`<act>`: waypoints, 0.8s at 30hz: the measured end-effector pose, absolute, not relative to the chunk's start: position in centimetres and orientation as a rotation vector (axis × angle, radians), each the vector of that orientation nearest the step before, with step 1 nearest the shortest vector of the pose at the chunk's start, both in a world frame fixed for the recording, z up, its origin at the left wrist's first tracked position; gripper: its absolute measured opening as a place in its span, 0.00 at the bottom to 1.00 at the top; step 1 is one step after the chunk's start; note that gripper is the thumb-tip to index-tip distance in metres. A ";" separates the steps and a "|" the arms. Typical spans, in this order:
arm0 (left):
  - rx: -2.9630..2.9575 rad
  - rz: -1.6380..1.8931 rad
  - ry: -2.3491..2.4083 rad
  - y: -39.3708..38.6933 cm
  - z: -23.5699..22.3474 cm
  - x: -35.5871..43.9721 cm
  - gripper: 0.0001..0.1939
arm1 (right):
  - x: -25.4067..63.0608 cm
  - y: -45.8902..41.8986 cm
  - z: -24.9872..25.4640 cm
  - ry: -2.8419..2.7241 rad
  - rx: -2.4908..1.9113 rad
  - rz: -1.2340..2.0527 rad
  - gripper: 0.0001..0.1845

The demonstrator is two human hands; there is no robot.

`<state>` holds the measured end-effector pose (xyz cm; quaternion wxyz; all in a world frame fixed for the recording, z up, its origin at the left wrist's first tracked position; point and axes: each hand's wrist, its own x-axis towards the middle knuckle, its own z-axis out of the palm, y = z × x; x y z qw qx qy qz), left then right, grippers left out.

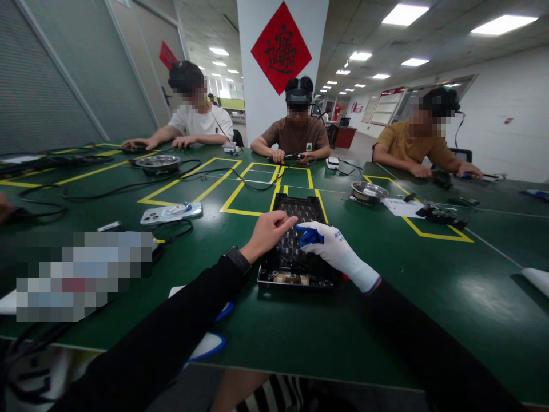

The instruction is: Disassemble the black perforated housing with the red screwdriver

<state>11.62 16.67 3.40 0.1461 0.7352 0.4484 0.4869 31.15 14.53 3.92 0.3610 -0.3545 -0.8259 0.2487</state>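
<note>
A black plastic case (279, 264) with rows of round recesses inside lies lengthwise on the green table. A strip of small parts, possibly a circuit board (295, 278), runs along its near end. My left hand (271, 232), bare with a dark watch at the wrist, is over the case's left side. Its fingers are curled, the thumb points right, and anything inside them is hidden. My right hand (323, 245) wears a white work glove with blue fingertips. It bends in over the case's right side, fingers drawn together; I cannot see whether something small is between them.
Another white-and-blue glove (208, 347) lies by the near edge, partly under my left sleeve. A phone (171, 213) and cables are at left. Metal bowls (158, 163) (369, 191) stand farther off. Black parts (444, 214) lie at right. Three people sit across the table.
</note>
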 end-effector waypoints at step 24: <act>1.999 0.792 0.818 16.1 4.5 11.8 0.13 | 32.2 14.6 4.2 -2.219 -0.843 0.030 0.14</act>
